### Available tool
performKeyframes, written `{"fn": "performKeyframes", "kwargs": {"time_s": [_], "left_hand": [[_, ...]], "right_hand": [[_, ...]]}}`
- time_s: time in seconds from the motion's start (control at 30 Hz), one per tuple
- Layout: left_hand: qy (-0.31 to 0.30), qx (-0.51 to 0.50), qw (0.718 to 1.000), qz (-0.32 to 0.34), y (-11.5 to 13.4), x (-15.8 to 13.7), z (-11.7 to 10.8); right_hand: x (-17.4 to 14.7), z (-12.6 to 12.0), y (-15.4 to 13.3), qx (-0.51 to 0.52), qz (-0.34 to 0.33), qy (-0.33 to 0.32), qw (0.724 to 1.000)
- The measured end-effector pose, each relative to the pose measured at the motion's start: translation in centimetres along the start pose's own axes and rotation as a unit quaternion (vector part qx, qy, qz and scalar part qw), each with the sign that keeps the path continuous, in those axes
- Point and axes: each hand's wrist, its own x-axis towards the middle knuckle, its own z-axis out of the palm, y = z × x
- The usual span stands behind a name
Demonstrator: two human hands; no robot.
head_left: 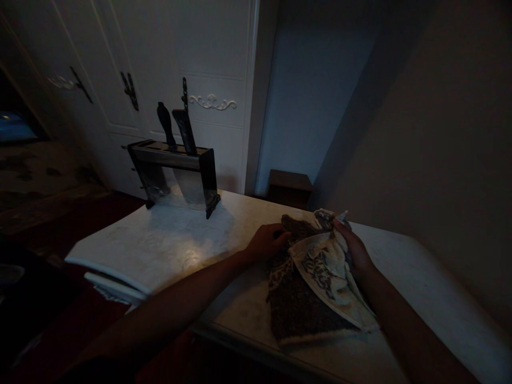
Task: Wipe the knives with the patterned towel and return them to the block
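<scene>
A brown and cream patterned towel (316, 298) lies partly bunched on the pale tabletop, its front part hanging folded toward me. My left hand (269, 241) is closed on the towel's upper left edge, thumb and fingers together at the dark cloth. At its upper right corner my right hand (352, 242) grips the bunched cloth, thumb on top; its other fingers are hidden behind the towel. To the left of both hands stands a knife block (172, 170) with clear sides and two black-handled knives (184, 132) upright in it.
The white marble-like table (248, 213) has a curved left edge with a ledge (116, 288) below it. Behind it rise white cabinets (216, 48) with dark handles. A small brown box-like stand (290, 184) sits beyond the far edge. A wall (440, 133) closes the right side.
</scene>
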Motion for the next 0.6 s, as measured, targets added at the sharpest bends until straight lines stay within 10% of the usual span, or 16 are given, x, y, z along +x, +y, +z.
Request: {"fn": "performKeyframes", "kwargs": {"time_s": [0.6], "left_hand": [[-0.004,0.016,1.0,0.0,-0.06,0.08,-0.02]], "right_hand": [[-0.41,0.42,-0.19,0.012,0.002,-0.006,1.0]]}}
